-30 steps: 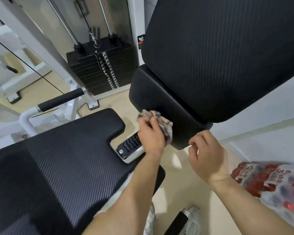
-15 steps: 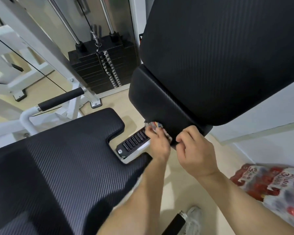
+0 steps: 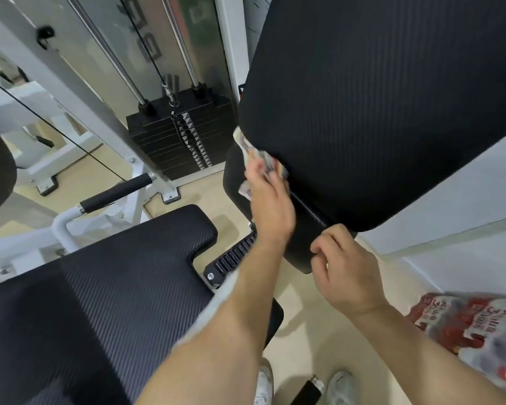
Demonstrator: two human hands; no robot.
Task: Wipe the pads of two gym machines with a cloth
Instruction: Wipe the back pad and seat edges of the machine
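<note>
**Desk:** What are the fingers doing on your feed?

**Operator:** I see the left hand (image 3: 270, 206) with its fingers (image 3: 257, 176) closed over a pale, crumpled cloth with coloured checks (image 3: 262, 159). They press it against the left edge of the big black ribbed vinyl back pad (image 3: 392, 112). The fingertips are smeared by motion, so I cannot read each one.

**Desk:** And the other hand?

**Operator:** The right hand (image 3: 345, 276) has its fingers curled. Thumb and forefinger pinch the bottom corner of the smaller, smooth black lower pad (image 3: 307, 226), which sits just beneath the back pad's lower-left corner.

**Desk:** How does the cloth lie?

**Operator:** Its long axis climbs the back pad's left edge, tilted up and to the left. One tail pokes out above the fingertips, and a scrap shows below the thumb. It looks soft and bunched.

**Desk:** Anything else around?

**Operator:** Below and left of the back pad I have a wide black ribbed seat pad (image 3: 100, 302), with a notch cut in the side facing the back pad. Just left of the back pad stands a black weight stack (image 3: 176, 141). Below the back pad's right end, on the floor, lies a shrink-wrapped pack of red-labelled bottles (image 3: 476, 328).
</note>
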